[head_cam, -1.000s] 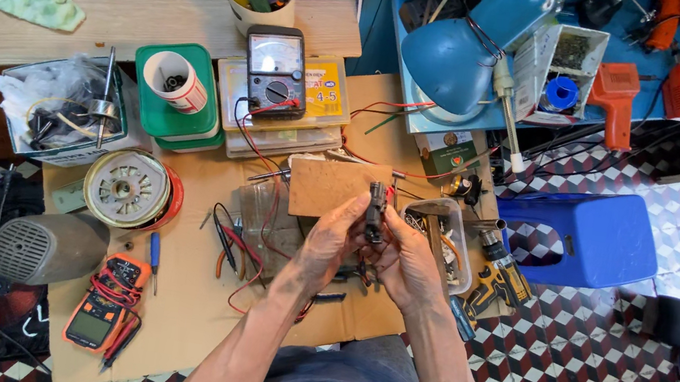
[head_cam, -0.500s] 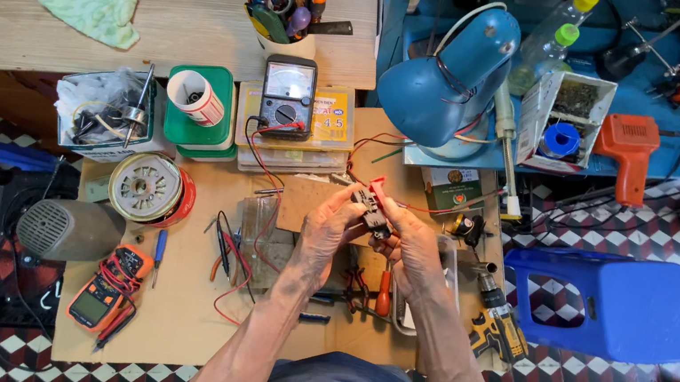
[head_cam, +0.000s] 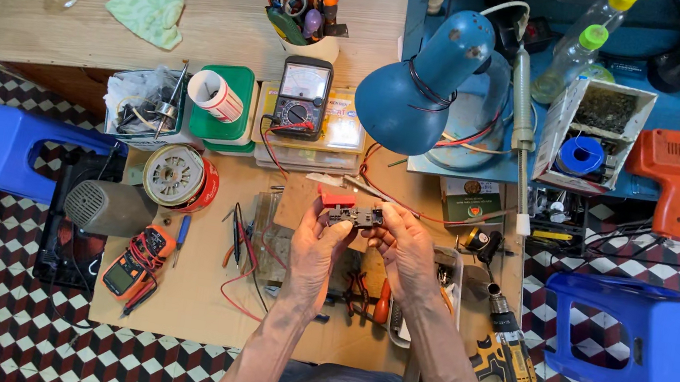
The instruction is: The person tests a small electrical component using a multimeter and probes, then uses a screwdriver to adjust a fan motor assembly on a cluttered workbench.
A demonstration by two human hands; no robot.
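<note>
Head camera, looking straight down: at the far left of the low bench [head_cam: 186, 321] sat an orange meter [head_cam: 133, 263] with its leads trailing, and above it a round metal reel [head_cam: 174, 175] on a red ring. Further in, loose red and black wires [head_cam: 246, 249] lay spread across the wood.

The left hand [head_cam: 316, 246] held the left end of a small dark switch part [head_cam: 357, 215] with a red piece on it, thumb and fingers closed on it from the side. The part was lifted clear of the bench, in front of the chest, just below the black meter [head_cam: 301, 97] on the stack of books. The right hand [head_cam: 405, 247] pinched the other end, its grip equally tight.

To my eye the part was small and fiddly, so a steady two-handed hold like this, kept over the bench rather than the tiled floor, seemed the sensible way: anything that sprang loose would land on the wood.

To the right stood the blue lamp [head_cam: 425, 105], and a yellow drill [head_cam: 506, 355] lay by the bench edge.
</note>
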